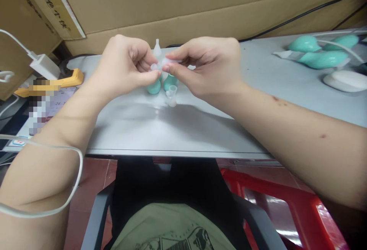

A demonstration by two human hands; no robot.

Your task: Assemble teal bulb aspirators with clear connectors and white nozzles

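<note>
My left hand [126,62] and my right hand [208,64] meet above the table. Both are pinched on small translucent white plastic parts [163,63]; whether these are one piece or two joined ones, I cannot tell. Just behind my fingers stands a pointed clear nozzle tip [157,48]. Below the hands, two teal squeeze bulbs [154,87] rest on the table, partly hidden. In front of them sits a small clear cup-shaped plastic piece [172,96].
More teal bulbs [323,59] with clear tips lie at the right, beside a white rounded object [345,80]. On the left are a yellow power strip [69,78], a white charger [45,66] and a phone [57,104]. A white cable [82,162] loops across my left arm. Cardboard [186,1] walls the back.
</note>
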